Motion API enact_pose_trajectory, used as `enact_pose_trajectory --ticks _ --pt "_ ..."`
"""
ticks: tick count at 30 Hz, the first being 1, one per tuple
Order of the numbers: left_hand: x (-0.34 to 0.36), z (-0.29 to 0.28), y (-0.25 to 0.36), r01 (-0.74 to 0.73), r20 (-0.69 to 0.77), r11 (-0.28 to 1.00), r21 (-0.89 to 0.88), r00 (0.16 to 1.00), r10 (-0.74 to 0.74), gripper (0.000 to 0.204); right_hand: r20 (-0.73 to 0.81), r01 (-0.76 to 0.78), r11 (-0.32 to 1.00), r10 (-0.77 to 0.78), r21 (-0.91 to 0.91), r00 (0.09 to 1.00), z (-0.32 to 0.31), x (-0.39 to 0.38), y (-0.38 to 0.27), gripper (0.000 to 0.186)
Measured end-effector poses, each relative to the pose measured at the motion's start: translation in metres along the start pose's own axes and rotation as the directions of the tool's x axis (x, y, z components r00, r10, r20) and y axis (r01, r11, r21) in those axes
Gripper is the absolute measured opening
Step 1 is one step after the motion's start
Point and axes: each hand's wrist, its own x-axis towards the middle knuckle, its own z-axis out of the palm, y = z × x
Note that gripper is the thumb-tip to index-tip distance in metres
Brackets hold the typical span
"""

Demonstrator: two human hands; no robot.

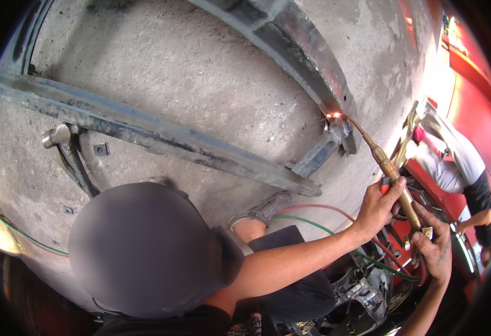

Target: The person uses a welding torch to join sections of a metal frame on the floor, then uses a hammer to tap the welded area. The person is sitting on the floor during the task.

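Observation:
My left hand [382,210] is closed on a brass torch [389,169], with a small red-and-black object by its fingers. My right hand [434,249] grips the torch lower down, around the fittings at its rear. The torch's bent nozzle reaches a curved dark steel beam [290,50], where a bright orange glow [333,115] shows at a joint with a short channel piece [315,154]. A long straight steel bar [145,131] lies below the beam, angled across the concrete floor.
A hammer [61,136] rests on the left. Red and green hoses [349,215] loop under my hands near dark metal parts [363,291]. A shod foot [259,210] is beside the bar. A blurred dark shape fills the lower left. Another person's arm [478,218] is at the right, by red metalwork.

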Motion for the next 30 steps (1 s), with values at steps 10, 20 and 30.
enact_pose_trajectory --ticks 10,20,30 --pt "0.003 0.005 0.004 -0.018 0.020 1.000 0.018 1.000 0.017 0.046 0.004 -0.004 0.998 0.004 0.059 1.000 -0.012 -0.001 0.001 0.075" --pt "0.006 0.008 0.005 -0.021 0.032 1.000 -0.014 0.999 0.021 0.045 -0.014 -0.027 0.997 0.026 -0.067 1.000 -0.016 0.000 -0.021 0.076" --pt "0.004 0.006 0.009 0.009 0.054 0.999 -0.048 0.999 -0.007 0.045 0.033 -0.038 0.999 0.039 -0.033 0.999 -0.015 0.004 -0.022 0.073"
